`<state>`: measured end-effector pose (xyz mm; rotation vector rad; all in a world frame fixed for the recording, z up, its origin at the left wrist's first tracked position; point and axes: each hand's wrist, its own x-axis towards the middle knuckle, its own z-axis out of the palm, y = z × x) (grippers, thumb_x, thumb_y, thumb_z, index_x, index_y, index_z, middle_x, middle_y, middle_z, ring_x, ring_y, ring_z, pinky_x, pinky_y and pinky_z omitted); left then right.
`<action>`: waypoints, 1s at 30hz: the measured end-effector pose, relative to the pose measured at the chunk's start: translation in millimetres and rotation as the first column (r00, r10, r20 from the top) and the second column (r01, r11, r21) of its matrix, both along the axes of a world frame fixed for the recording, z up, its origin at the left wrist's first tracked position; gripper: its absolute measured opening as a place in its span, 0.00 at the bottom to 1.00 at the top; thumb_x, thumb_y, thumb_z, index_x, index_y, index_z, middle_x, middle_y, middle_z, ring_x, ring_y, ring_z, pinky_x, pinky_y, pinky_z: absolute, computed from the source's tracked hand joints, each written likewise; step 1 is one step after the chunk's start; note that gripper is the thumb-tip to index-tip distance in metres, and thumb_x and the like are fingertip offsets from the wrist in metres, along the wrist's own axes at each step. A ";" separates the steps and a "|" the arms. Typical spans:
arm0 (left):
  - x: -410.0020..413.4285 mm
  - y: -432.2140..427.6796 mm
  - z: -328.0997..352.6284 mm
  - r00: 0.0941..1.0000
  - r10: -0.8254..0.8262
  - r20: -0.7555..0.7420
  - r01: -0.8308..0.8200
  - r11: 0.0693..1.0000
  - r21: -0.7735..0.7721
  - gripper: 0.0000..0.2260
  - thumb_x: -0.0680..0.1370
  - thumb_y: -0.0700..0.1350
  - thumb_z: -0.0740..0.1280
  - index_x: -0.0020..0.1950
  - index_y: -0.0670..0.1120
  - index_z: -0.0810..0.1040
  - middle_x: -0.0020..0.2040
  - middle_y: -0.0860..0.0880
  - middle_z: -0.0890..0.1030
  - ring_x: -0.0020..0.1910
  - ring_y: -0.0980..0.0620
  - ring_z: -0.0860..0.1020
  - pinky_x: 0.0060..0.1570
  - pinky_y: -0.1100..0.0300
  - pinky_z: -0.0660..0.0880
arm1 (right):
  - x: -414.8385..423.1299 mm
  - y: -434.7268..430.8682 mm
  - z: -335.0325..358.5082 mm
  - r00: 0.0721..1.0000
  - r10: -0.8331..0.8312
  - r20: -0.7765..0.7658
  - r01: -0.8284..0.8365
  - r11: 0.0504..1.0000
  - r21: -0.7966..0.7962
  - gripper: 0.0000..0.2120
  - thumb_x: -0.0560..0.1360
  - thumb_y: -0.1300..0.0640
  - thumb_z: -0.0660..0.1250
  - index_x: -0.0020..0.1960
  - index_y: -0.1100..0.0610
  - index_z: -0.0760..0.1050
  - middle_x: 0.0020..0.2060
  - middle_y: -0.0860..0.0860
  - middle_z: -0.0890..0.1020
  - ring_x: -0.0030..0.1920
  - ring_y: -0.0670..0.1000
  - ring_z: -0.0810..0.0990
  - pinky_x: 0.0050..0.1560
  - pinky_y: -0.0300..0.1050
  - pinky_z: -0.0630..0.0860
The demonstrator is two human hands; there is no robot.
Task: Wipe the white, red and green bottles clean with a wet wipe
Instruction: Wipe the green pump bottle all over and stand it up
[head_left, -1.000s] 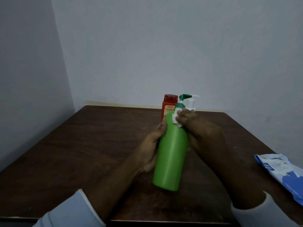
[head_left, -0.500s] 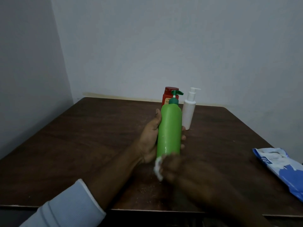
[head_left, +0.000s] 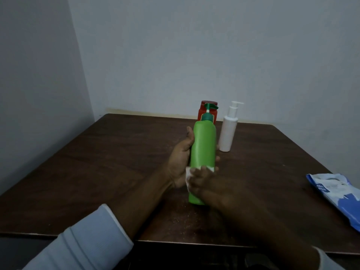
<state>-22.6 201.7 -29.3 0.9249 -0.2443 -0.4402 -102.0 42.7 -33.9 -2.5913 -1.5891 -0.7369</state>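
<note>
My left hand grips the green pump bottle around its middle and holds it upright above the table. Against the bottle's lower part my right hand presses a white wet wipe; the hand hides most of the wipe and the bottle's base. Behind the green bottle stands the red bottle, mostly hidden by it. The white pump bottle stands upright to its right on the table.
The dark wooden table sits in a room corner, with walls at the left and back. A blue and white wet wipe pack lies near the right edge. Small crumbs speckle the table near its front edge.
My right hand slid the wipe from the bottle's neck down past its base, then back up onto the lower body. The left hand raised the bottle more upright.
</note>
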 end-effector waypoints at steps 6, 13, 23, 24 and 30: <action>4.1 -1.5 -2.0 0.997 0.051 0.053 -0.050 0.998 -0.026 0.39 0.80 0.71 0.54 0.74 0.40 0.74 0.62 0.38 0.79 0.53 0.40 0.80 0.55 0.44 0.78 | -4.5 -23.2 12.0 0.982 -0.008 -0.189 0.038 0.987 0.156 0.15 0.78 0.58 0.60 0.62 0.57 0.78 0.62 0.53 0.80 0.62 0.51 0.77 0.61 0.50 0.76; -2.7 -8.3 -2.3 0.998 0.020 0.060 -0.017 0.999 -0.040 0.40 0.80 0.72 0.50 0.73 0.40 0.75 0.59 0.37 0.82 0.51 0.39 0.82 0.55 0.43 0.80 | 37.8 -31.7 50.5 0.967 -0.253 -0.034 0.219 0.752 0.622 0.14 0.74 0.67 0.65 0.58 0.59 0.81 0.57 0.54 0.82 0.58 0.49 0.81 0.62 0.38 0.73; -3.4 -7.8 -3.4 0.995 0.069 0.074 -0.066 0.997 -0.038 0.38 0.79 0.72 0.52 0.65 0.43 0.82 0.60 0.38 0.83 0.51 0.41 0.82 0.53 0.47 0.79 | -29.6 5.0 -26.5 0.937 -0.235 -0.259 0.333 0.824 0.458 0.18 0.82 0.46 0.56 0.65 0.50 0.76 0.56 0.45 0.79 0.56 0.44 0.78 0.58 0.37 0.73; -5.7 -8.9 -2.6 0.990 0.083 0.114 -0.083 0.997 -0.004 0.33 0.79 0.69 0.56 0.65 0.43 0.83 0.61 0.38 0.83 0.51 0.41 0.82 0.54 0.46 0.79 | -34.4 2.5 -30.4 0.926 -0.243 -0.290 0.348 0.847 0.402 0.19 0.80 0.42 0.53 0.64 0.45 0.75 0.56 0.40 0.77 0.56 0.41 0.76 0.57 0.35 0.73; -20.9 -14.1 5.8 0.899 0.194 0.393 -0.269 0.952 0.144 0.18 0.76 0.44 0.70 0.65 0.42 0.77 0.59 0.40 0.85 0.53 0.41 0.84 0.53 0.42 0.82 | -28.0 -39.1 22.8 0.955 -0.237 -0.178 0.296 0.776 0.556 0.14 0.75 0.58 0.62 0.58 0.54 0.81 0.53 0.47 0.83 0.53 0.42 0.80 0.55 0.35 0.75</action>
